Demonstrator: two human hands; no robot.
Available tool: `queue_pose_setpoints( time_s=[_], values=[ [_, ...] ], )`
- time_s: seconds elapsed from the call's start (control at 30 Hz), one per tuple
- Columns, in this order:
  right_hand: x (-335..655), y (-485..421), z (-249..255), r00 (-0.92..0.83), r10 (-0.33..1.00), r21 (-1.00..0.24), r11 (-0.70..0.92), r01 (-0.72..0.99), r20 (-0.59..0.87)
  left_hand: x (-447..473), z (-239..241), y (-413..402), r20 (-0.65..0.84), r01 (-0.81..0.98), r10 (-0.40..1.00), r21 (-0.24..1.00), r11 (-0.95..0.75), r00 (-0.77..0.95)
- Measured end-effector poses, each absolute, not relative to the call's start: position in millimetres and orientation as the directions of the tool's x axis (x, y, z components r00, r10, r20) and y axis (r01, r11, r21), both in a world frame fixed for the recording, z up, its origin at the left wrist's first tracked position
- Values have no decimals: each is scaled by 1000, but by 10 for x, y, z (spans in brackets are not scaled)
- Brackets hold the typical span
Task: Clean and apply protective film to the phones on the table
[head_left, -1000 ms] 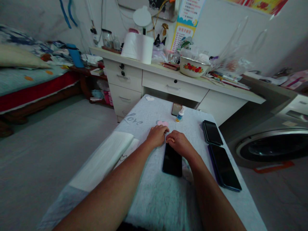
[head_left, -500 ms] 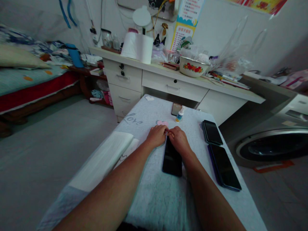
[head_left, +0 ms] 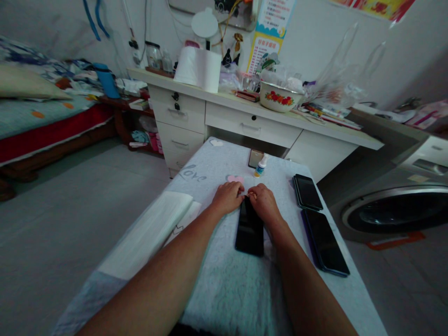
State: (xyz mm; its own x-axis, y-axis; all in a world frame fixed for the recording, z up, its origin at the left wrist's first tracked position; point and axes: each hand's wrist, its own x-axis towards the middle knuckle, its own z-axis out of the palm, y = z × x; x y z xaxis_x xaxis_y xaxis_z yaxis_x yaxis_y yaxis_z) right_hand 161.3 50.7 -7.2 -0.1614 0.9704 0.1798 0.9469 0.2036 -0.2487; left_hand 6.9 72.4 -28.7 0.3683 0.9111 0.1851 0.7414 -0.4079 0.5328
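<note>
A black smartphone (head_left: 249, 233) lies flat, screen up, on the cloth-covered table in front of me. My left hand (head_left: 227, 197) is curled at its upper left corner, thumb and fingertips closed against the edge. At the upper right corner, my right hand (head_left: 265, 204) has its fingers bent into a pinch; anything small between them is too hidden to make out. A narrow gap separates the two hands. Just beyond them are a small spray bottle (head_left: 260, 167) with a white cap and a brownish, phone-like rectangle (head_left: 255, 158).
On the right lie another dark phone (head_left: 327, 242) and a smaller phone (head_left: 310, 192), apparently stacked on something. Folded white sheets (head_left: 150, 233) rest along the left side. Past the table stands a white desk (head_left: 231, 109) with a flowered bowl (head_left: 280, 97); a washing machine (head_left: 395, 191) is at right.
My right hand has shifted slightly right, away from my left hand, so a gap now shows between their fingertips. The phone stays in place on the table.
</note>
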Motion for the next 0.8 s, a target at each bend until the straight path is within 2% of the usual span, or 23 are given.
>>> queue_pose_setpoints(
  time_s=[0.23,0.63,0.8],
  values=[
    [1770,471,-3,-124,982,-197,151,969,144,67,-308,725,198,737,906,530,-420,375],
    [1521,515,-80,-234,954,-267,278,923,185,69,-307,726,198,762,901,481,-433,387],
    [1591,494,-40,-205,965,-258,242,936,160,71,-301,727,176,758,906,499,-420,386]
  ],
)
